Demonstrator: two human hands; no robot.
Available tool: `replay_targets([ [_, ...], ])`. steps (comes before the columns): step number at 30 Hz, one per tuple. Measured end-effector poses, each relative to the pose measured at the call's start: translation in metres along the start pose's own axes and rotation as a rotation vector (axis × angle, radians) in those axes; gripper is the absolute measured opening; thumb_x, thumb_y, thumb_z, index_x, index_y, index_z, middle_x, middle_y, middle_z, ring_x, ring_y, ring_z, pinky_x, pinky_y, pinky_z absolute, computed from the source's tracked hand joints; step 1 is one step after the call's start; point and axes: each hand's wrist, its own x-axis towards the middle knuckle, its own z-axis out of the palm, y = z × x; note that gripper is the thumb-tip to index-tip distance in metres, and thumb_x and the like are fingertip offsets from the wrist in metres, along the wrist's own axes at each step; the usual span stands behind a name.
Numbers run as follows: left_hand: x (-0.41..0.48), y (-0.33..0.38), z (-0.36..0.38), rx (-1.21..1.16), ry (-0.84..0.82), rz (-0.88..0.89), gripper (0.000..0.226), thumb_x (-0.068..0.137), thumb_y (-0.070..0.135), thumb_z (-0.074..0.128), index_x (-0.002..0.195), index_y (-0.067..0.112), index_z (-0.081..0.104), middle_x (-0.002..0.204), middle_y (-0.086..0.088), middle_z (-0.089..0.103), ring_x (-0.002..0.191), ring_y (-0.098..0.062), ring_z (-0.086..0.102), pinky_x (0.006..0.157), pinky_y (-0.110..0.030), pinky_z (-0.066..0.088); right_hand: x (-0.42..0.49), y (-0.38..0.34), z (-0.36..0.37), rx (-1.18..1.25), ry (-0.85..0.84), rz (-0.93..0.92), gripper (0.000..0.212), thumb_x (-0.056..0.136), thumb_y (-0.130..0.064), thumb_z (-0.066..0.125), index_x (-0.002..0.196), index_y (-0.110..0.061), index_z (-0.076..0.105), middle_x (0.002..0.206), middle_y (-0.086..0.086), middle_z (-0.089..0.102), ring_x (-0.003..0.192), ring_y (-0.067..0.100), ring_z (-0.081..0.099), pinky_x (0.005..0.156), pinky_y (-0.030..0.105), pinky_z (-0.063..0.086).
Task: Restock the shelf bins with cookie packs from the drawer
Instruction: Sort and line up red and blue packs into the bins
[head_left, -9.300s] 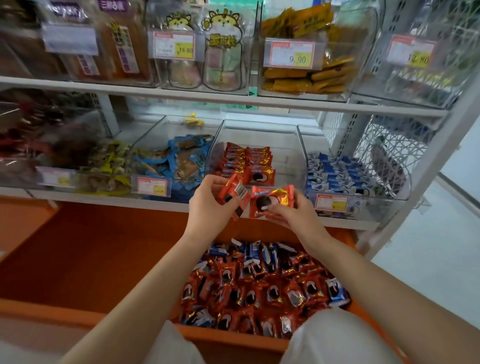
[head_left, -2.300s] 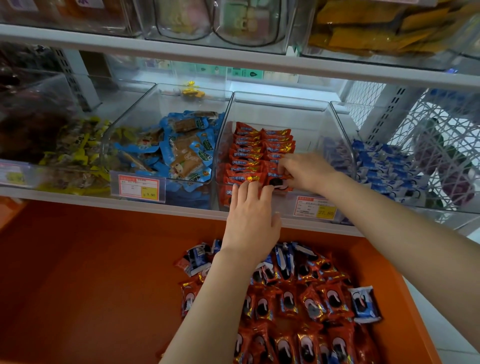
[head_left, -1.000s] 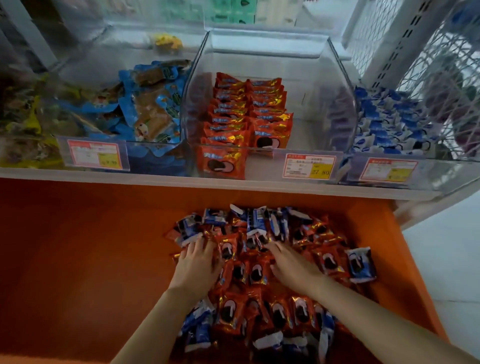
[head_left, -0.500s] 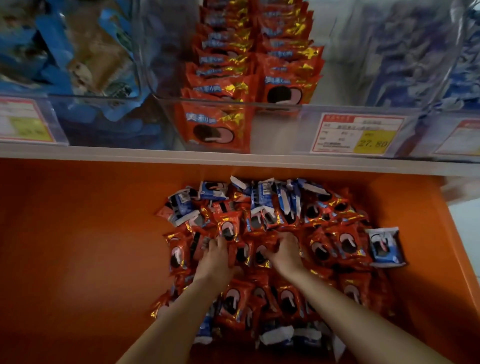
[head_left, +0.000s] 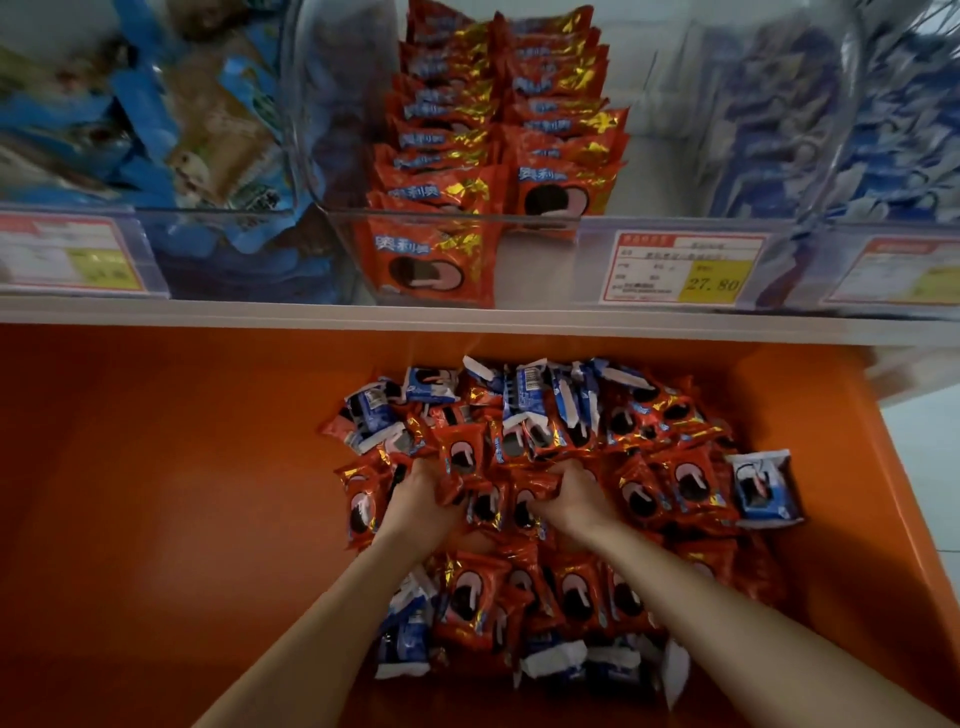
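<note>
1. Down in the pile: left hand (head_left: 422, 492) curled on a red cookie pack (head_left: 460, 462), fingers under its lower edge; right hand (head_left: 574, 500) closed into red packs beside it, which pack exactly cannot tell.
2. Likely light, crinkly foil wrappers; slick and prone to sliding off neighbours. Cookie inside probably brittle, so no squeezing the middle.
3. Best hold: pinch at sealed end flaps or across the flat faces, several stacked per hand.
4. Stock: red packs mixed with blue packs (head_left: 763, 488) heaped loose at right of orange drawer (head_left: 156, 493); sorting by colour needed.
5. Drawer floor smooth, bare on left; spare room to spread the heap.
6. Straight above, clear middle bin (head_left: 597, 226) holding two rows of red packs, upright and overlapped; free space on its right side and at back.
7. Blue-pack bin (head_left: 883, 156) to right, blurred; other snacks to left. Price tag (head_left: 683, 267) on front lip.
</note>
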Motion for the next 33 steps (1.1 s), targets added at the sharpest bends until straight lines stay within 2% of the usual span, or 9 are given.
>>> replay_targets([
  [3, -0.013, 0.011, -0.010, -0.072, 0.059, 0.043, 0.043, 0.089, 0.017, 0.064, 0.124, 0.009, 0.041, 0.101, 0.003, 0.048, 0.070, -0.001, 0.045, 0.045, -0.007, 0.038, -0.012, -0.005, -0.013, -0.015, 0.038, -0.066, 0.055, 0.083, -0.030, 0.072, 0.127, -0.012, 0.044, 0.102, 0.000, 0.060, 0.081, 0.014, 0.061, 0.072, 0.028, 0.053],
  [9, -0.045, 0.020, -0.025, -0.172, 0.112, 0.113, 0.032, 0.093, 0.013, 0.058, 0.123, 0.012, 0.046, 0.091, 0.011, 0.049, 0.075, 0.003, 0.051, 0.055, -0.011, 0.047, -0.046, -0.036, -0.055, -0.020, 0.050, -0.201, 0.058, 0.087, -0.038, 0.066, 0.131, -0.009, 0.043, 0.116, 0.006, 0.056, 0.087, 0.011, 0.051, 0.058, 0.015, 0.036],
  [12, -0.065, 0.025, -0.034, -0.174, 0.192, 0.154, 0.033, 0.093, 0.016, 0.058, 0.124, 0.015, 0.048, 0.085, 0.015, 0.048, 0.072, -0.001, 0.053, 0.061, -0.024, 0.054, -0.066, -0.056, -0.076, -0.044, 0.051, -0.284, 0.021, 0.087, -0.028, 0.068, 0.097, -0.014, 0.057, 0.090, 0.004, 0.060, 0.072, 0.011, 0.053, 0.054, 0.017, 0.037],
  [14, -0.080, 0.029, -0.039, -0.208, 0.234, 0.176, 0.035, 0.092, 0.016, 0.060, 0.125, 0.015, 0.050, 0.080, 0.016, 0.051, 0.073, -0.015, 0.062, 0.070, -0.037, 0.058, -0.082, -0.068, -0.087, -0.043, 0.053, -0.327, 0.022, 0.085, -0.021, 0.068, 0.072, -0.018, 0.051, 0.069, -0.002, 0.055, 0.060, 0.008, 0.052, 0.051, 0.015, 0.038],
  [16, -0.097, 0.035, -0.045, -0.260, 0.260, 0.201, 0.034, 0.091, 0.016, 0.061, 0.124, 0.015, 0.052, 0.078, 0.015, 0.055, 0.081, -0.024, 0.067, 0.072, -0.041, 0.058, -0.099, -0.081, -0.098, -0.019, 0.050, -0.355, 0.023, 0.084, -0.015, 0.069, 0.067, -0.018, 0.052, 0.065, -0.002, 0.056, 0.057, 0.008, 0.056, 0.051, 0.014, 0.043],
  [20, -0.120, 0.056, -0.057, -0.320, 0.397, 0.297, 0.030, 0.091, 0.015, 0.061, 0.121, 0.014, 0.056, 0.084, 0.016, 0.055, 0.077, -0.012, 0.063, 0.062, -0.025, 0.055, -0.137, -0.101, -0.118, 0.007, 0.063, -0.382, 0.016, 0.079, -0.018, 0.072, 0.083, -0.004, 0.066, 0.073, 0.007, 0.065, 0.066, 0.018, 0.063, 0.064, 0.029, 0.049],
  [26, -0.156, 0.090, -0.070, -0.269, 0.578, 0.507, 0.035, 0.089, 0.013, 0.064, 0.123, 0.018, 0.057, 0.108, 0.007, 0.058, 0.096, -0.005, 0.054, 0.074, -0.011, 0.039, -0.182, -0.112, -0.131, 0.199, 0.131, -0.350, 0.022, 0.089, -0.031, 0.063, 0.072, -0.018, 0.057, 0.072, 0.001, 0.060, 0.066, 0.013, 0.057, 0.064, 0.025, 0.045],
  [30, -0.183, 0.105, -0.081, -0.162, 0.588, 0.688, 0.038, 0.085, 0.004, 0.063, 0.118, 0.023, 0.060, 0.103, 0.014, 0.052, 0.098, -0.003, 0.051, 0.076, -0.005, 0.037, -0.214, -0.119, -0.143, 0.428, 0.134, -0.338, 0.034, 0.088, -0.031, 0.066, 0.112, -0.018, 0.046, 0.089, 0.003, 0.066, 0.061, 0.008, 0.062, 0.049, 0.018, 0.050],
  [33, -0.200, 0.110, -0.088, -0.076, 0.599, 0.809, 0.039, 0.085, 0.001, 0.061, 0.117, 0.022, 0.062, 0.105, 0.014, 0.052, 0.101, -0.006, 0.052, 0.085, -0.015, 0.043, -0.234, -0.119, -0.155, 0.558, 0.029, -0.328, 0.044, 0.088, -0.025, 0.069, 0.122, -0.022, 0.041, 0.089, 0.003, 0.070, 0.065, 0.013, 0.069, 0.058, 0.024, 0.058],
])
